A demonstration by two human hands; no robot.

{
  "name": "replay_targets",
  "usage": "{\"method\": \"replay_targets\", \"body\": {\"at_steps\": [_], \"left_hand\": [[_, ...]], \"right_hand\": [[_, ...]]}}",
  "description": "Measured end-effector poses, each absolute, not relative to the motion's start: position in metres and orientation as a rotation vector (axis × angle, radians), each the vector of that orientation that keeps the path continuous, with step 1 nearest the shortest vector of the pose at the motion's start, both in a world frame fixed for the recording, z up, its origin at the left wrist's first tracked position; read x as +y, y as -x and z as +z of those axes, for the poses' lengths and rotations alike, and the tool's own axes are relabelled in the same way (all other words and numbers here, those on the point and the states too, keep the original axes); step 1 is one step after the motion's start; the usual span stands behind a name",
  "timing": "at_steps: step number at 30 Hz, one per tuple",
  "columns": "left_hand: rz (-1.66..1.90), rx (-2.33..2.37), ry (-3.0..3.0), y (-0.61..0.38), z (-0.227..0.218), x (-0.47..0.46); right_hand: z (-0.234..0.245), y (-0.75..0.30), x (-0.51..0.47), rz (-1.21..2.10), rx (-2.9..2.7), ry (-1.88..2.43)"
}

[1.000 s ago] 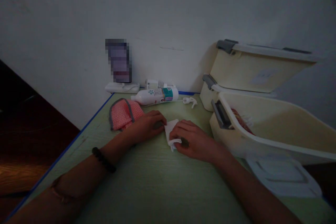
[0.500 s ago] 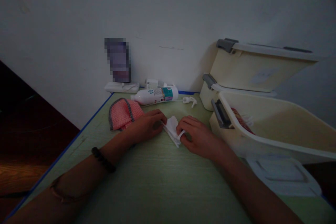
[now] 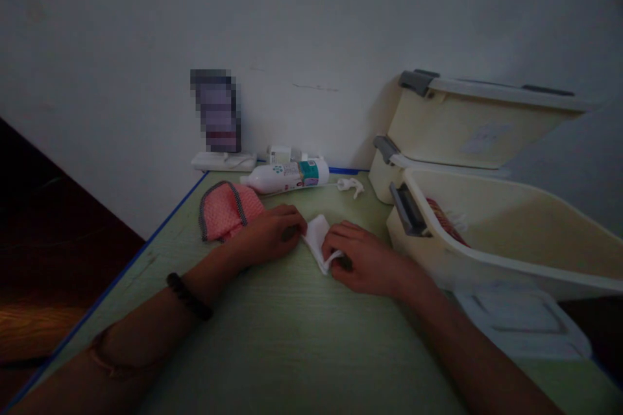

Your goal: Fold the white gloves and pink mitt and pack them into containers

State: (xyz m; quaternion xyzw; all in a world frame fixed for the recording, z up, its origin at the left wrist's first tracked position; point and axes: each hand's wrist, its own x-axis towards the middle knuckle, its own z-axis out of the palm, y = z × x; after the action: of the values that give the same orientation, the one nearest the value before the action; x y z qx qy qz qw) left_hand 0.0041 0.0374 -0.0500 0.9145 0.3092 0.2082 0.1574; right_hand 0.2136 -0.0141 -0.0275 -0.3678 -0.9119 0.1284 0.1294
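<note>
A small folded white cloth or tissue [image 3: 315,233] lies on the pale green table between my hands; its exact material cannot be told. My left hand [image 3: 280,232] pinches its left edge with thumb and fingertips. On the other side, my right hand [image 3: 363,256] has its fingers bent over the right edge, gripping a lifted fold. Just behind my left wrist rests a pink patterned fabric piece [image 3: 219,211] with dark checked trim. Beyond the hands a white bottle [image 3: 287,176] with a teal label lies on its side, its white pump head [image 3: 349,187] detached beside it.
At right stands a cream storage bin [image 3: 487,259] with grey handles, a reddish woven item inside. More cream bins [image 3: 481,123] are stacked behind it. A pale lid [image 3: 525,321] lies at the front right. A blurred phone-like device [image 3: 218,113] stands on a white power strip [image 3: 224,161].
My right fingers have shifted slightly along the white piece, and the fold under them now lies more flattened and spread. My left hand stays at its edge.
</note>
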Motion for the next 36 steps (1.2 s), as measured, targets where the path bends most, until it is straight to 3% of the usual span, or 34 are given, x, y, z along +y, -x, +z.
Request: {"method": "replay_targets", "body": {"at_steps": [7,22,29,36], "left_hand": [[0.525,0.970,-2.587,-0.006,-0.046,0.034],[0.658,1.026,-2.479,-0.008,-0.058,0.039],[0.831,0.964,-1.854,-0.011,-0.057,0.038],[0.896,0.926,-1.504,-0.015,-0.048,0.033]], "right_hand": [[-0.020,-0.219,-0.014,0.569,-2.667,1.009],[-0.026,-0.211,-0.017,0.622,-2.651,0.897],[-0.041,-0.203,-0.012,0.435,-2.004,1.156],[-0.062,-0.194,-0.005,0.894,-1.743,1.169]]}}
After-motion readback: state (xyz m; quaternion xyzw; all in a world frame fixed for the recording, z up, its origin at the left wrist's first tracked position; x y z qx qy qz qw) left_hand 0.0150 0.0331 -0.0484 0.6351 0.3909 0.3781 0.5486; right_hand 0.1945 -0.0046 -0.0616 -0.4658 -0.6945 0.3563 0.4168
